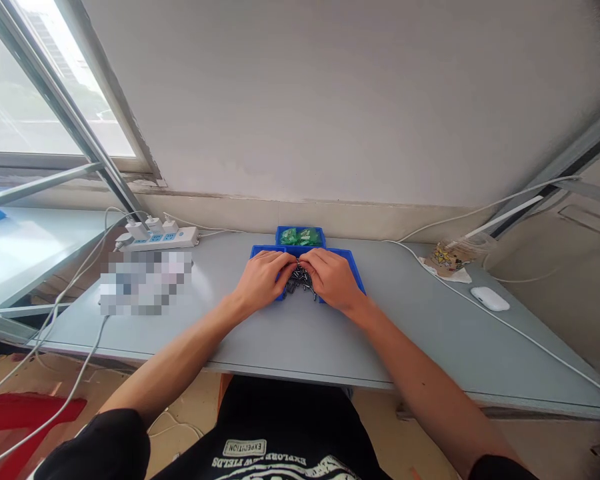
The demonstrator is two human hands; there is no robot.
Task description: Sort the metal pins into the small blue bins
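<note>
My left hand and my right hand meet over blue trays at the middle of the table. The fingertips of both are pinched close together; whatever they hold is too small to make out. Beneath and between them lies a pile of small dark metal pieces, some at the front edge of the trays. The blue tray shows to the right of my right hand. Behind my hands, a smaller blue bin holds green packets.
A white power strip with plugs stands at the back left, a blurred item before it. On the right are a clear cup on a napkin, a white case and a white cable. The grey table meets the wall behind.
</note>
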